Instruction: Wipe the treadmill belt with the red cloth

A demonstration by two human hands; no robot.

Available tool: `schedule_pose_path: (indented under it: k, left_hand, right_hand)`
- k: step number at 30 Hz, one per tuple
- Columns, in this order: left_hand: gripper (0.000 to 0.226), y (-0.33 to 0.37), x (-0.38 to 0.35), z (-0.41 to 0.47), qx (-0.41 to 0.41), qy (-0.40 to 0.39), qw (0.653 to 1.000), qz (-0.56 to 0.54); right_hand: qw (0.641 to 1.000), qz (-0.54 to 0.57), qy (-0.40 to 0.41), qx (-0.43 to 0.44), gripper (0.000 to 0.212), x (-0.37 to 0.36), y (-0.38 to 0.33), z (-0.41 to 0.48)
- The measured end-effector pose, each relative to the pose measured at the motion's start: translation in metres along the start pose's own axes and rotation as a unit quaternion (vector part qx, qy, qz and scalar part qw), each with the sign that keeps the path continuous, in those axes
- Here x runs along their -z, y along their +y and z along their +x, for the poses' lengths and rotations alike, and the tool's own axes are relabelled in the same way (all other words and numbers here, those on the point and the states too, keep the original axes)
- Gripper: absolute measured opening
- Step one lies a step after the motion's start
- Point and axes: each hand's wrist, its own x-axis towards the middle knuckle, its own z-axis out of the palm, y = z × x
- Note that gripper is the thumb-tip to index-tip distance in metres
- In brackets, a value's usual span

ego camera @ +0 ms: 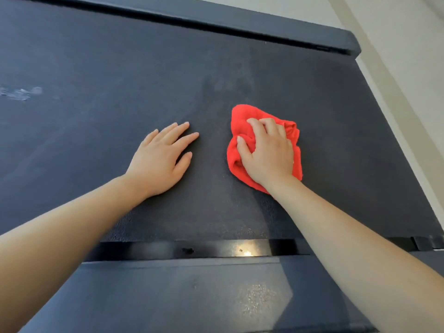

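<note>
The dark textured treadmill belt (120, 75) fills most of the view. A bunched red cloth (242, 114) lies on it right of centre. My right hand (266, 152) grips the cloth, fingers curled into its folds, pressing it onto the belt. My left hand (162, 157) rests flat on the belt a short way left of the cloth, fingers straight and spread, not touching the cloth. A faint dull streak marks the belt just above the cloth.
A dark side rail (240, 20) borders the belt's far edge, and another rail (168, 292) with a glossy black strip (204, 248) runs along the near edge. Pale floor (403, 68) shows at the right. A whitish smear (21, 92) sits on the belt at the far left.
</note>
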Motion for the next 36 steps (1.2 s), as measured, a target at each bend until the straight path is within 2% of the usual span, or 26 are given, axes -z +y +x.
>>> schedule_pose_path:
  k: [5,9,13,23,27,31,36]
  left_hand:
    - [0.046,0.003,0.004,-0.019,0.016,0.001,1.0,0.002]
    - [0.052,0.005,0.005,-0.018,0.03,0.012,0.999,-0.006]
    - [0.055,0.005,0.004,-0.017,0.032,0.02,0.999,-0.008]
    - [0.054,0.003,0.001,-0.018,0.044,0.02,0.999,-0.006]
    - [0.064,-0.003,0.006,-0.008,0.045,-0.006,0.999,0.022]
    - [0.054,-0.024,0.011,0.037,0.034,-0.018,0.998,0.04]
    - [0.053,-0.049,0.013,0.116,0.046,-0.008,0.998,0.039]
  right_hand:
    - [0.998,0.015,-0.029,0.058,0.046,0.013,-0.007,-0.044]
    - [0.996,0.007,-0.012,0.085,0.049,0.019,-0.016,-0.097]
    - [0.995,0.0,-0.006,0.096,0.047,0.02,-0.022,-0.108]
    - [0.998,0.022,-0.008,0.053,0.043,-0.004,-0.043,-0.041]
    - [0.999,0.032,0.001,0.041,0.043,-0.014,-0.043,-0.007]
    - [0.999,0.029,0.007,0.031,0.044,-0.023,-0.037,0.032]
    - [0.999,0.031,0.011,0.018,0.044,-0.036,-0.027,0.093]
